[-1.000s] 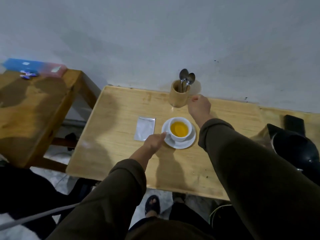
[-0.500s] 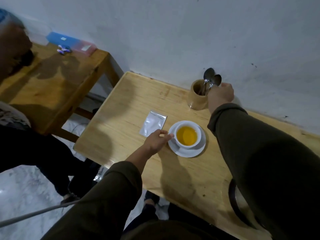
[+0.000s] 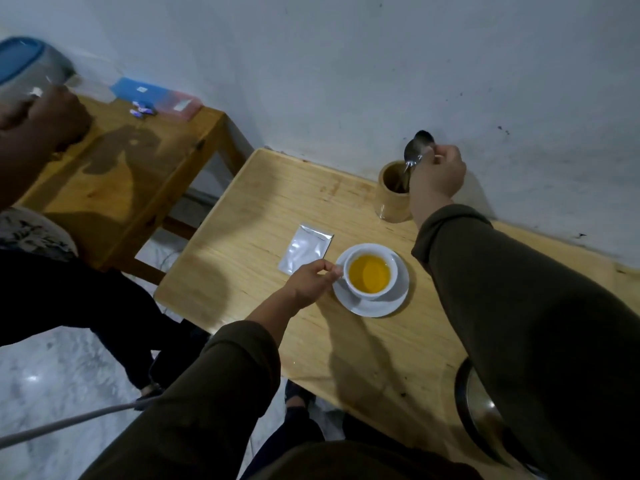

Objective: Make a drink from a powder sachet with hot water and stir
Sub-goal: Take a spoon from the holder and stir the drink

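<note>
A white cup (image 3: 370, 291) of yellow-orange drink stands on a white saucer (image 3: 388, 306) on the wooden table (image 3: 242, 216). My left hand (image 3: 310, 280) pinches the cup's handle at its left side. A silver sachet (image 3: 306, 247) lies flat just left of the cup. At the back by the wall stands a wooden holder (image 3: 393, 194) with spoons. My right hand (image 3: 438, 180) is closed on the handle of a spoon (image 3: 414, 154) whose bowl sticks up above the holder; a second spoon bowl shows behind it.
A second wooden table (image 3: 114, 181) stands to the left with a blue-and-pink flat box (image 3: 156, 97). Another person's hand (image 3: 52, 116) holds a blue-lidded container (image 3: 24, 71) there. A dark round kettle base (image 3: 481, 420) sits at the table's near right edge.
My right hand has closed on a spoon in the holder and lifted it a little. My left hand has moved from beside the saucer onto the cup's handle. The view has swung left.
</note>
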`<state>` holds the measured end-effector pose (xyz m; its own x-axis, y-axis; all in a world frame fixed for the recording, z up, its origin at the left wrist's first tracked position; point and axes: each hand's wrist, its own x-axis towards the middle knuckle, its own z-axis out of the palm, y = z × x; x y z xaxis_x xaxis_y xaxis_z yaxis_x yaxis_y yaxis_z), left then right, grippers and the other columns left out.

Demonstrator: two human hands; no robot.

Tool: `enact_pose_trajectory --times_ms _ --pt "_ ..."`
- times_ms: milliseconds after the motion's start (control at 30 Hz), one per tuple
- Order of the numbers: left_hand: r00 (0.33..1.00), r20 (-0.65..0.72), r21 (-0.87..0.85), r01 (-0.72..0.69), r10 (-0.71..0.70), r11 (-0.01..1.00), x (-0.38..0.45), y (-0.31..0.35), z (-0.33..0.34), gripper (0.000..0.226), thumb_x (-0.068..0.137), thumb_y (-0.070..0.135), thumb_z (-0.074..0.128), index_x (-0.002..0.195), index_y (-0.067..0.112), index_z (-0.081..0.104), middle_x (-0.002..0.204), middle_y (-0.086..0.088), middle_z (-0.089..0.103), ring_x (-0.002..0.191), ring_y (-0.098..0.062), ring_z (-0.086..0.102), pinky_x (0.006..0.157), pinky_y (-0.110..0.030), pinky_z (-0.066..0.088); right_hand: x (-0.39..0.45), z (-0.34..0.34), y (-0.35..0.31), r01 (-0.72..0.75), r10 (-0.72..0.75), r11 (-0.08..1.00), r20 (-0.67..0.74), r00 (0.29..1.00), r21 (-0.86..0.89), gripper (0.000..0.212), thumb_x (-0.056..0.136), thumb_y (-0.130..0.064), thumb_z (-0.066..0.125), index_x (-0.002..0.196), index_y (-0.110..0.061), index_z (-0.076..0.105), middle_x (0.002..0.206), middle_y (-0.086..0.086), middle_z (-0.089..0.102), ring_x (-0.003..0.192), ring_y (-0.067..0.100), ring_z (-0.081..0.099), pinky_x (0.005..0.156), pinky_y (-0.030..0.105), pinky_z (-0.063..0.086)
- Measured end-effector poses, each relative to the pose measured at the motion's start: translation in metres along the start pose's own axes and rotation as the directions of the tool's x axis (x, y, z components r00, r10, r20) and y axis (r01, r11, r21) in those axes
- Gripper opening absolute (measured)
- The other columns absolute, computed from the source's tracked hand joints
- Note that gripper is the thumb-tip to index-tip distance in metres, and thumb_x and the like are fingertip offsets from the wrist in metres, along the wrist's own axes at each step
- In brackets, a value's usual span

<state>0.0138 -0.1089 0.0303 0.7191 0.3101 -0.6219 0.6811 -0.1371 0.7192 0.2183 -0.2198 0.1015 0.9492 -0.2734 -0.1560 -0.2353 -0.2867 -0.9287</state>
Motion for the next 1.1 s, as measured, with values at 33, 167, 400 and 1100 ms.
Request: enact_pose_trajectory --times_ms 33,167,400,1100 --pt "1.000 0.006 0.019 -0.003 0.003 1.000 0.001 0.001 0.000 0.019 0.092 0.036 0.057 0.076 0.026 0.056 0.086 0.000 0.059 0.083 -0.013 0.051 0.063 -0.022 0.041 -0.002 -0.002 -0.006 0.050 -0.050 0.999 -0.013 0.999 -0.001 0.018 0.094 -0.021 0.049 0.102 -0.009 0.059 0.103 0.004 0.051 0.088 0.016 0.055 0.079 0.023 0.048" --pt "1.000 0.020 0.086 -0.012 0.010 0.996 0.003 -0.001 -0.001 0.019 0.093 0.038 0.055 0.091 0.019 0.056 0.098 -0.004 0.058 0.092 -0.017 0.052 0.076 -0.030 0.042 -0.011 -0.010 -0.032 0.191 -0.183 0.975 -0.079 0.980 0.109 0.009 0.096 -0.019 0.042 0.095 -0.013 0.049 0.101 0.006 0.060 0.086 0.019 0.058 0.072 0.025 0.050" --pt "0.997 0.074 0.042 -0.025 0.022 0.999 0.006 -0.003 -0.003 0.025 0.092 0.038 0.056 0.072 0.024 0.053 0.092 -0.005 0.056 0.088 -0.019 0.050 0.071 -0.031 0.039 -0.061 -0.048 -0.052 0.272 -0.279 0.957 0.069 0.958 0.100 0.008 0.100 -0.020 0.028 0.098 -0.020 0.036 0.081 0.005 0.058 0.058 0.015 0.058 0.049 0.021 0.045" --pt "0.992 0.120 0.122 0.016 -0.031 0.992 0.015 0.002 -0.003 0.042 0.094 0.036 0.048 0.125 0.008 0.057 0.128 -0.018 0.059 0.119 -0.037 0.056 0.100 -0.043 0.048 -0.149 -0.046 0.027 0.558 0.191 0.138 0.574 0.796 -0.819 0.023 0.093 -0.009 0.048 0.112 -0.005 0.059 0.116 0.013 0.059 0.100 0.028 0.061 0.071 0.031 0.042"
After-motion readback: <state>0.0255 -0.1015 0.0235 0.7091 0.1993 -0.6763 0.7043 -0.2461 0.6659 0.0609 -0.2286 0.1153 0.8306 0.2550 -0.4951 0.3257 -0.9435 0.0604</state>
